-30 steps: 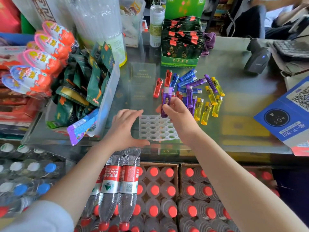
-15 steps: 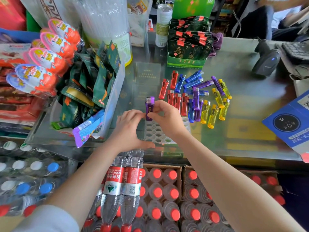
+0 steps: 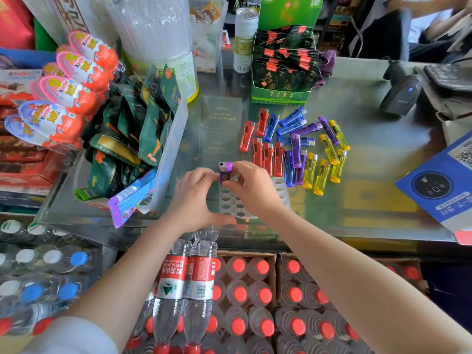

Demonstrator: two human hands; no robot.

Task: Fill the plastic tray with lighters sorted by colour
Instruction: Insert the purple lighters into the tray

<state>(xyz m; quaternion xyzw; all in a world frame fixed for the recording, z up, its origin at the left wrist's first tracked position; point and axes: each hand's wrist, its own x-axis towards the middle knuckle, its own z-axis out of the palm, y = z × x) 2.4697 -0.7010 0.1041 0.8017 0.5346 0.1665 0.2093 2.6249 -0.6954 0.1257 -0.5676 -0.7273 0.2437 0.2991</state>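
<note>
I hold a translucent purple plastic lighter [image 3: 225,172] upright, its metal head up, over the far left corner of the clear plastic tray with rows of round sockets [image 3: 231,204]. My right hand [image 3: 251,189] pinches the lighter's body between curled fingers and thumb. My left hand [image 3: 196,200] sits at the tray's left edge, fingertips curled up against the lighter's left side and thumb stretched along the tray's near edge; whether those fingers actually grip the lighter I cannot tell. The lighter's base is at the tray's sockets, but my fingers hide whether it is seated in one. The sockets I can see hold nothing.

The tray lies on the glass shop counter [image 3: 378,159], near its front edge. Just beyond the tray lie the loose lighters, roughly grouped: the red lighters [image 3: 268,152] on the left, the blue lighters [image 3: 291,121] further back, the other purple lighters [image 3: 296,152] in the middle, the yellow lighters [image 3: 329,159] on the right.

To the left stands a clear plastic bin of dark green snack packets [image 3: 143,129], with pink-and-orange egg-shaped sweets [image 3: 74,90] beyond it. At the back is a green display box of dark sachets [image 3: 283,67]; to the right, a black barcode scanner [image 3: 401,95] and a blue payment card with a code [image 3: 439,185]. Below the counter are red-capped water bottles [image 3: 240,292].
</note>
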